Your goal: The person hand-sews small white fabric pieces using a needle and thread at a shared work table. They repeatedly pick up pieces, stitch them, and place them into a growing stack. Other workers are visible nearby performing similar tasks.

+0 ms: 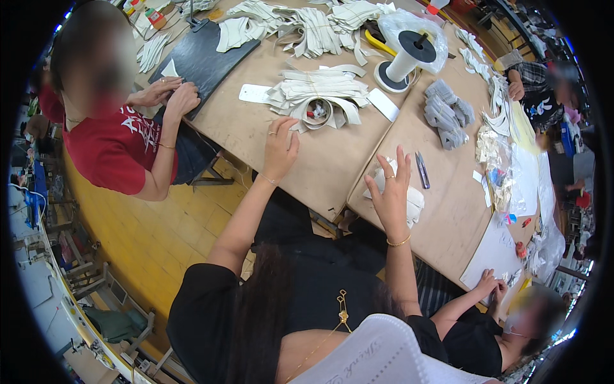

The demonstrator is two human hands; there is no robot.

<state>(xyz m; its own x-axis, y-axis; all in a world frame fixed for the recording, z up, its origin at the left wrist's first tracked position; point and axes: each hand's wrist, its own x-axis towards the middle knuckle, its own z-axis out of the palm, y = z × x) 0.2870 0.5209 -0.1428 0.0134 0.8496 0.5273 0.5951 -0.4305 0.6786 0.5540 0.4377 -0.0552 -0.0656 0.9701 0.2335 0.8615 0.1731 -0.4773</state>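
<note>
My left hand (281, 150) is raised over the brown-covered table (332, 166), fingers apart and holding nothing. Just beyond it lies a tied bundle of off-white strips (316, 86), some curled into a loop at the near side. White cards stick out at the bundle's two ends, a left card (254, 94) and a right card (384, 105). My right hand (393, 195) is open too, thumb and fingers spread, above a small stack of white pieces (414, 206) that it partly hides; whether it touches them I cannot tell. Beside it lies a pair of thread snips (422, 170).
A white spool (403, 64) with a dark top stands past the strips. Grey bundled pieces (448, 115) lie to the right. More white strips (313, 29) cover the far side. A person in red (121, 144) works at a black board (208, 61); another person's hands (491, 287) are at lower right.
</note>
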